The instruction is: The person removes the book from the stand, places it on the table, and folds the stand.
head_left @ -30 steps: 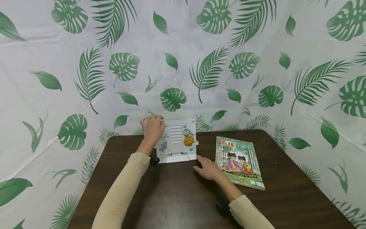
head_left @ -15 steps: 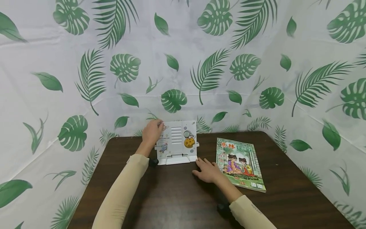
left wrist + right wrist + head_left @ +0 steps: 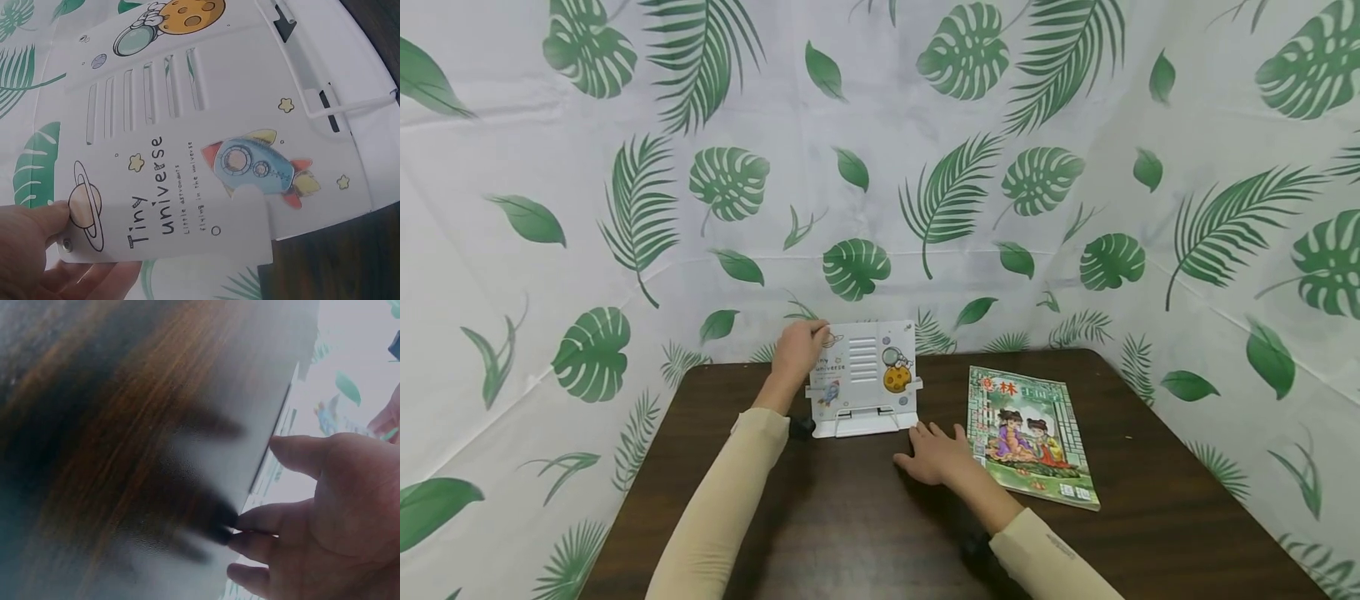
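A white book stand [image 3: 863, 375] with a wire page holder stands at the back of the table, its panel upright and leaning slightly back. Cartoon prints cover it: a rocket [image 3: 253, 165], a ringed planet and the words "Tiny universe". My left hand [image 3: 796, 354] pinches the panel's upper left corner, thumb [image 3: 47, 222] on the front and fingers behind. My right hand [image 3: 936, 454] rests low by the stand's lower right corner, its fingers spread and fairly straight, fingertips right at the base. In the right wrist view, the fingertips [image 3: 240, 540] meet the dark tabletop.
A magazine [image 3: 1030, 433] with two cartoon figures on its cover lies flat to the right, close beside my right hand. The dark wooden table [image 3: 850, 517] reaches back to a white cloth backdrop [image 3: 955, 250] printed with green leaves.
My left hand has gone from arched over the panel's top left corner to gripping that corner. My right hand has drawn slightly toward me. The head view has tilted up a little.
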The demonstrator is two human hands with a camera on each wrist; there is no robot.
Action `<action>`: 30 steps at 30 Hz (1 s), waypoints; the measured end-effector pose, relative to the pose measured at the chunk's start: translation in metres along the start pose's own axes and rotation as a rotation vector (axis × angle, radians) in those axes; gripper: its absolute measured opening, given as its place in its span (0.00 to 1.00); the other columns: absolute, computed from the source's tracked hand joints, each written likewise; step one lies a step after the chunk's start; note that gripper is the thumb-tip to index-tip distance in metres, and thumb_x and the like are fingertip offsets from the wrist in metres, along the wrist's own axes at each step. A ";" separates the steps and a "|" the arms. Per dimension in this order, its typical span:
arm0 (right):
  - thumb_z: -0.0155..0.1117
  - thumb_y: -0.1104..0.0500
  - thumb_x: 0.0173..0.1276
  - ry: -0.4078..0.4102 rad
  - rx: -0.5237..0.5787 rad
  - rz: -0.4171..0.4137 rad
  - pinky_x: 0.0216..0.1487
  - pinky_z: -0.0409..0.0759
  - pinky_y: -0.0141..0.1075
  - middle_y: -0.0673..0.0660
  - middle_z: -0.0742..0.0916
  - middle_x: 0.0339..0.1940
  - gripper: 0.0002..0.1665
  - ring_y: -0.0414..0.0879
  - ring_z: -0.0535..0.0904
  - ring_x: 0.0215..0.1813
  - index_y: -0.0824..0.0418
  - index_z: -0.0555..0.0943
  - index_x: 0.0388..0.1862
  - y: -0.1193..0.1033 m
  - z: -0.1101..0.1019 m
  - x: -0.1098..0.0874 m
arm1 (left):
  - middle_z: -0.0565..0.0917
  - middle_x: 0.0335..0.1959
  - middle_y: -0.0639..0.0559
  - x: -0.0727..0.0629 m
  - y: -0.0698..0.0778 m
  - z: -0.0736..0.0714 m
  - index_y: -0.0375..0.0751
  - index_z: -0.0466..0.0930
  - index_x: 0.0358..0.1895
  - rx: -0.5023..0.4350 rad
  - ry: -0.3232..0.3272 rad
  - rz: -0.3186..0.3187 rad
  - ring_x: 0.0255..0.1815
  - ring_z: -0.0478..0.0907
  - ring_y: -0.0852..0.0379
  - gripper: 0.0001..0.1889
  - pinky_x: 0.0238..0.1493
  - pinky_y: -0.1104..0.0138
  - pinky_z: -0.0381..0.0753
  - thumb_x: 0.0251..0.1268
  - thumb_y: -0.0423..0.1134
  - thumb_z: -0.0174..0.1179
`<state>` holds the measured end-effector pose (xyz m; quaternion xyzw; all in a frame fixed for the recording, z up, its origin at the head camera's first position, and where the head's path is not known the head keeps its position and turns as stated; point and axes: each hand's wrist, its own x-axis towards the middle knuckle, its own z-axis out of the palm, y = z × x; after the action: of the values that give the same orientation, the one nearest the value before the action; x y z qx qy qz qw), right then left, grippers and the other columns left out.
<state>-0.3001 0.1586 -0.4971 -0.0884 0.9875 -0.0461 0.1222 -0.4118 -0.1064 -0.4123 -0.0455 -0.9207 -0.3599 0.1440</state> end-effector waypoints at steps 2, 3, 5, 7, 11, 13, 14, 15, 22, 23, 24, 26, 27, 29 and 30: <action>0.51 0.30 0.83 0.003 -0.010 0.010 0.86 0.46 0.68 0.56 0.69 0.87 0.45 0.57 0.61 0.88 0.56 0.66 0.86 -0.002 -0.002 0.002 | 0.85 0.69 0.41 0.000 0.001 -0.001 0.44 0.83 0.72 -0.006 0.008 0.005 0.62 0.86 0.40 0.21 0.60 0.46 0.84 0.87 0.46 0.55; 0.51 0.30 0.83 0.000 -0.011 0.015 0.86 0.45 0.68 0.56 0.68 0.88 0.46 0.58 0.60 0.89 0.56 0.66 0.86 -0.003 -0.002 0.002 | 0.85 0.69 0.41 0.000 0.001 -0.002 0.44 0.83 0.72 -0.008 0.013 0.008 0.62 0.86 0.41 0.21 0.60 0.46 0.85 0.86 0.46 0.55; 0.52 0.30 0.82 0.004 -0.018 0.019 0.86 0.45 0.68 0.56 0.69 0.87 0.45 0.58 0.61 0.89 0.56 0.67 0.86 -0.003 -0.002 0.002 | 0.85 0.69 0.41 -0.002 0.000 -0.001 0.44 0.83 0.71 -0.020 0.019 0.014 0.62 0.86 0.41 0.20 0.59 0.47 0.85 0.86 0.45 0.56; 0.53 0.31 0.82 0.003 -0.022 0.017 0.86 0.45 0.69 0.56 0.70 0.87 0.45 0.58 0.61 0.88 0.57 0.69 0.85 -0.003 -0.002 0.002 | 0.85 0.69 0.41 -0.004 -0.001 0.000 0.43 0.83 0.71 -0.031 0.024 0.020 0.62 0.85 0.41 0.20 0.59 0.47 0.84 0.86 0.45 0.56; 0.53 0.31 0.82 0.004 -0.029 -0.002 0.86 0.46 0.69 0.57 0.71 0.86 0.44 0.57 0.62 0.88 0.57 0.71 0.84 -0.001 -0.003 0.002 | 0.85 0.69 0.42 -0.006 -0.004 0.004 0.43 0.83 0.71 -0.039 0.034 0.029 0.60 0.86 0.41 0.20 0.58 0.48 0.85 0.87 0.45 0.55; 0.54 0.32 0.82 0.000 -0.030 -0.017 0.86 0.46 0.69 0.58 0.71 0.86 0.44 0.57 0.62 0.88 0.57 0.71 0.84 0.001 -0.005 0.003 | 0.85 0.69 0.42 -0.005 -0.004 0.005 0.44 0.83 0.72 -0.045 0.039 0.024 0.60 0.86 0.41 0.20 0.58 0.48 0.85 0.87 0.45 0.55; 0.54 0.32 0.82 -0.003 -0.030 -0.026 0.86 0.46 0.69 0.58 0.71 0.86 0.43 0.57 0.62 0.88 0.57 0.70 0.84 0.002 -0.006 0.005 | 0.85 0.69 0.42 -0.005 -0.005 0.005 0.44 0.83 0.72 -0.046 0.042 0.019 0.60 0.86 0.41 0.20 0.58 0.48 0.85 0.87 0.45 0.55; 0.54 0.32 0.82 -0.004 -0.030 -0.036 0.86 0.47 0.69 0.58 0.71 0.86 0.43 0.57 0.63 0.88 0.58 0.71 0.84 0.003 -0.008 0.006 | 0.85 0.69 0.42 -0.005 -0.005 0.004 0.43 0.82 0.72 -0.049 0.043 0.015 0.60 0.86 0.41 0.20 0.58 0.48 0.85 0.87 0.45 0.55; 0.59 0.31 0.79 -0.014 -0.025 -0.081 0.85 0.46 0.70 0.59 0.71 0.86 0.47 0.58 0.62 0.88 0.58 0.70 0.84 0.012 -0.010 0.011 | 0.86 0.68 0.43 -0.003 -0.004 0.008 0.46 0.83 0.72 -0.027 0.058 0.033 0.63 0.86 0.42 0.20 0.62 0.48 0.85 0.87 0.46 0.56; 0.60 0.31 0.78 -0.016 -0.028 -0.082 0.85 0.46 0.70 0.59 0.70 0.86 0.48 0.58 0.62 0.88 0.58 0.70 0.84 0.014 -0.010 0.011 | 0.86 0.67 0.43 -0.002 -0.004 0.008 0.45 0.83 0.72 -0.027 0.059 0.039 0.62 0.86 0.42 0.20 0.62 0.47 0.84 0.87 0.46 0.56; 0.61 0.31 0.77 -0.019 -0.029 -0.087 0.85 0.45 0.70 0.59 0.70 0.86 0.48 0.58 0.62 0.88 0.58 0.69 0.84 0.015 -0.011 0.012 | 0.86 0.67 0.42 -0.002 -0.004 0.009 0.45 0.83 0.71 -0.030 0.060 0.040 0.62 0.86 0.41 0.20 0.62 0.47 0.85 0.86 0.46 0.56; 0.61 0.30 0.77 -0.022 -0.033 -0.086 0.85 0.45 0.70 0.58 0.69 0.87 0.49 0.58 0.61 0.88 0.57 0.68 0.85 0.017 -0.010 0.012 | 0.87 0.66 0.41 -0.003 -0.003 0.008 0.44 0.83 0.71 -0.037 0.062 0.036 0.62 0.86 0.41 0.20 0.62 0.47 0.84 0.86 0.46 0.56; 0.60 0.30 0.77 -0.025 -0.030 -0.084 0.85 0.45 0.70 0.57 0.69 0.87 0.49 0.57 0.61 0.89 0.57 0.68 0.85 0.018 -0.011 0.011 | 0.87 0.66 0.41 -0.003 -0.004 0.008 0.44 0.84 0.71 -0.044 0.063 0.030 0.61 0.86 0.41 0.20 0.62 0.47 0.84 0.86 0.46 0.57; 0.59 0.31 0.79 -0.029 -0.016 -0.078 0.85 0.44 0.70 0.57 0.69 0.87 0.47 0.58 0.61 0.89 0.56 0.68 0.85 0.016 -0.011 0.009 | 0.87 0.65 0.40 -0.005 -0.004 0.007 0.43 0.84 0.71 -0.046 0.063 0.022 0.61 0.86 0.40 0.20 0.62 0.46 0.84 0.86 0.46 0.57; 0.58 0.31 0.79 -0.027 -0.007 -0.076 0.85 0.44 0.70 0.57 0.70 0.86 0.46 0.58 0.61 0.88 0.56 0.69 0.85 0.015 -0.011 0.008 | 0.87 0.65 0.40 -0.005 -0.005 0.007 0.44 0.84 0.70 -0.043 0.062 0.017 0.62 0.85 0.40 0.20 0.62 0.47 0.84 0.86 0.46 0.57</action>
<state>-0.3127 0.1723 -0.4899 -0.1270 0.9818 -0.0462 0.1333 -0.4093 -0.1056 -0.4216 -0.0452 -0.9075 -0.3796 0.1743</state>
